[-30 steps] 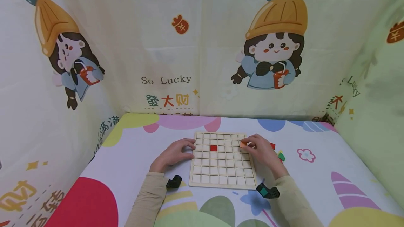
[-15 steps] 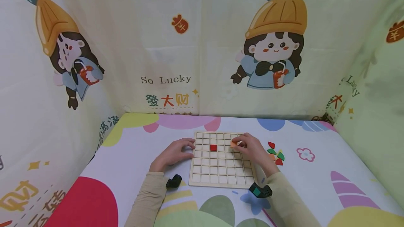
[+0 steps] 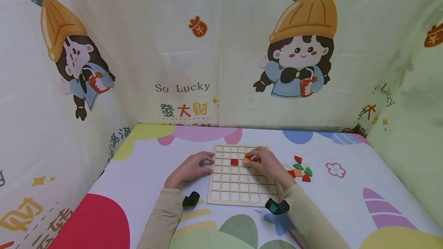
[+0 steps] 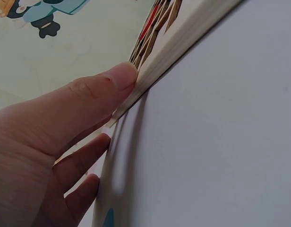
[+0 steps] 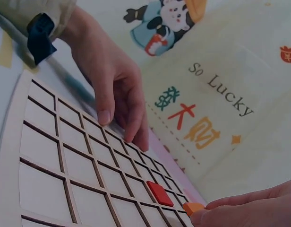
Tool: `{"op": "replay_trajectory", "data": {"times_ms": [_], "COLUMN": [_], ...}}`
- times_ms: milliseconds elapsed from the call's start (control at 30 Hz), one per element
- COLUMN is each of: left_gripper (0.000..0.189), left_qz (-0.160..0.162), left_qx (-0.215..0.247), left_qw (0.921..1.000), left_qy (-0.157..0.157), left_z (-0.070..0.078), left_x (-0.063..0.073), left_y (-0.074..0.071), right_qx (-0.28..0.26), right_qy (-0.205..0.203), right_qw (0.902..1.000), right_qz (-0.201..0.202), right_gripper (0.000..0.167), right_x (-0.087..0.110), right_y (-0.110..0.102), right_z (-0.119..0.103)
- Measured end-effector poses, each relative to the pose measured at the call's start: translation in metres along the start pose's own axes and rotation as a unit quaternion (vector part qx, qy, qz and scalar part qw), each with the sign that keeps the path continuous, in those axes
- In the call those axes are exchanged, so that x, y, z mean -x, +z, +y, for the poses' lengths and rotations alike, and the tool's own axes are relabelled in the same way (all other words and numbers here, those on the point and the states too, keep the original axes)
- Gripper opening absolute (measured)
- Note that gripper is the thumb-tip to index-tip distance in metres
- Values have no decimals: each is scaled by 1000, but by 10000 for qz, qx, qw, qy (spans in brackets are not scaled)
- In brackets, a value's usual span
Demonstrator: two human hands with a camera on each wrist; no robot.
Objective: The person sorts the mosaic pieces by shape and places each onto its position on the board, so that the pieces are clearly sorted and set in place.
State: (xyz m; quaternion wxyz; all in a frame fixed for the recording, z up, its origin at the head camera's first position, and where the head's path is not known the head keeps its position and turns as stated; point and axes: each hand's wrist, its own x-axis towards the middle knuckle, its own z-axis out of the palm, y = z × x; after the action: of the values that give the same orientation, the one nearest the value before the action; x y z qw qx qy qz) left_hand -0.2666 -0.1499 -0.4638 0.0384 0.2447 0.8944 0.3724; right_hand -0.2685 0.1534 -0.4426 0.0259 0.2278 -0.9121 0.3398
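A wooden grid board (image 3: 225,186) lies on the table with a red square tile (image 3: 234,162) in one of its upper cells. At the board's left edge, my left hand (image 3: 192,168) touches the frame with thumb and fingertips, the fingers loosely bent. The left wrist view shows its thumb (image 4: 122,76) against the wooden side. Over the upper part of the grid, my right hand (image 3: 267,163) pinches an orange square tile (image 3: 247,160) between thumb and fingers. In the right wrist view, the orange tile (image 5: 193,208) is tilted close above the cells, just beyond the red one.
Right of the board lies a loose group of small pieces: red ones (image 3: 298,159), green ones (image 3: 298,166) and an orange square (image 3: 298,173). The table has a patterned cloth (image 3: 155,153). A printed curtain (image 3: 242,68) stands behind it and at both sides.
My right hand has moved left across the board with the orange tile, from its right edge toward the red tile. More loose pieces show behind it. The left hand has stayed put.
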Motion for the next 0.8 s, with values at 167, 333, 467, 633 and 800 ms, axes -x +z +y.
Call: {"op": "replay_trajectory", "data": {"times_ms": [167, 333, 467, 633, 800], "left_gripper": [26, 26, 26, 26, 26], "left_qz": [17, 17, 20, 18, -7], "left_qx": [-18, 9, -13, 12, 15], "left_qw": [10000, 10000, 10000, 10000, 10000], "left_qy": [27, 0, 8, 62, 47], "left_z": [0, 0, -1, -1, 0], "left_x": [0, 0, 0, 0, 0], "left_y": [0, 1, 1, 1, 0], "right_qx": [-85, -15, -9, 26, 48], "right_qy": [-95, -139, -124, -106, -47], "right_qw": [9999, 9999, 9999, 9999, 9999], "right_qz": [-60, -82, -106, -94, -90], "right_gripper": [26, 25, 24, 23, 22], "right_x": [-4, -7, -7, -7, -8], "right_y": [3, 7, 10, 12, 14], "right_z": [-1, 0, 1, 2, 3]}}
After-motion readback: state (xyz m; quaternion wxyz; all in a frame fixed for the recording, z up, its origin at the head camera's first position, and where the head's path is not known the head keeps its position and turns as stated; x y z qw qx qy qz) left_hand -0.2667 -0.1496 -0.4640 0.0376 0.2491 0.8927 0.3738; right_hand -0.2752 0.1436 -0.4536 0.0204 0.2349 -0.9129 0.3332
